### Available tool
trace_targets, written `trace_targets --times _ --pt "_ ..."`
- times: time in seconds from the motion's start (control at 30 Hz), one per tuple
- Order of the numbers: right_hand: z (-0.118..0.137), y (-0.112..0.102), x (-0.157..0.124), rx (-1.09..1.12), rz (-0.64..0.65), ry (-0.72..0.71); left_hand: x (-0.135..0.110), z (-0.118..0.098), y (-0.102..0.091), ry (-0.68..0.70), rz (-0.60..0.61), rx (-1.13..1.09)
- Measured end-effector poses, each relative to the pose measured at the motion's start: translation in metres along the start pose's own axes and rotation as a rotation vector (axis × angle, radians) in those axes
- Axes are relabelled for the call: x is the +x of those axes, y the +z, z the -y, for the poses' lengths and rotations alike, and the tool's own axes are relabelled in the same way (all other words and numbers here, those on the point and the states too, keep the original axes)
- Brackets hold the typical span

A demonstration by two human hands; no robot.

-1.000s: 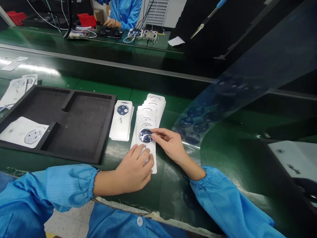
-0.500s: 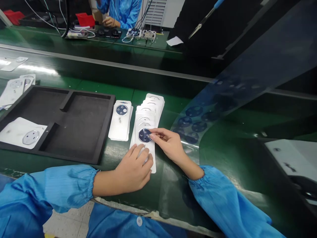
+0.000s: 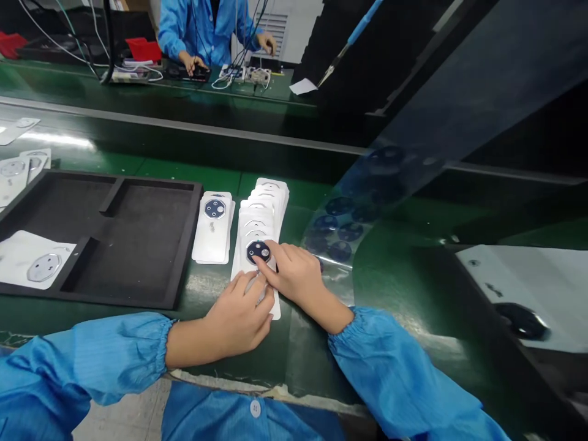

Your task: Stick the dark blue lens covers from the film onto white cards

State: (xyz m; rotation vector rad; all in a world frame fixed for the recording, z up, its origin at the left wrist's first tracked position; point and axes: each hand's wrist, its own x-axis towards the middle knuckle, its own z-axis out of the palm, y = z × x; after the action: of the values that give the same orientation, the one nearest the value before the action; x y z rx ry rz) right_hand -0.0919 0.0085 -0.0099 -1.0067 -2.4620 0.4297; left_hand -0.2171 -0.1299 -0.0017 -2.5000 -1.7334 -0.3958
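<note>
Overlapping white phone back covers (image 3: 264, 211) lie in a fanned stack. On the front one sits a dark octagonal camera lens piece (image 3: 258, 252) with round openings. My right hand (image 3: 296, 272) reaches in from the right, thumb and index finger apart, touching this lens piece. Its other fingers are bent behind the index finger. My left hand (image 3: 241, 315) rests palm down over the lower part of the same cover, fingers slightly spread; its thumb is hidden. Left of the fan lies a smaller stack of white covers (image 3: 212, 239), its top one with a dark lens piece.
At left, a black tray (image 3: 142, 239) holds a white cover (image 3: 34, 263). On the right, a clear film strip (image 3: 349, 208) bears several dark round pieces. A blue-handled tool (image 3: 351, 40) hangs above. A co-worker (image 3: 202, 30) sits across the bench; another tray (image 3: 459, 318) stands far right.
My right fingertips no longer pinch together; thumb and index finger are now spread on the lens piece. My left hand stays on the cover. The view has shifted slightly.
</note>
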Motion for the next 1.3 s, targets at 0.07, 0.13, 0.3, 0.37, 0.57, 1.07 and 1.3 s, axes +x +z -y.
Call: trace_targets --times 0.07,0.13,0.3,0.37,0.57,1.07,1.3 --pt "0.003 0.002 0.004 0.018 -0.019 0.089 0.0 0.0 0.0 0.003 -0.018 0.014" --pt "0.004 0.004 0.01 0.037 -0.007 0.166 -0.001 -0.001 0.001 0.009 -0.029 0.027" --pt "0.007 0.01 0.02 0.0 0.038 0.133 0.001 -0.004 0.001 -0.018 -0.022 0.042" --pt "0.007 0.007 0.023 -0.054 0.03 0.082 0.002 -0.005 0.0 -0.037 -0.021 0.053" --pt "-0.029 -0.043 0.02 -0.128 -0.179 0.005 -0.02 -0.016 -0.005 -0.026 -0.03 0.115" --pt "-0.082 -0.122 -0.117 0.362 0.516 -0.106 -0.124 -0.061 -0.022 0.142 -0.174 0.246" --pt "-0.067 -0.102 -0.132 0.307 0.438 -0.069 -0.091 -0.002 -0.09 0.059 -0.399 0.262"
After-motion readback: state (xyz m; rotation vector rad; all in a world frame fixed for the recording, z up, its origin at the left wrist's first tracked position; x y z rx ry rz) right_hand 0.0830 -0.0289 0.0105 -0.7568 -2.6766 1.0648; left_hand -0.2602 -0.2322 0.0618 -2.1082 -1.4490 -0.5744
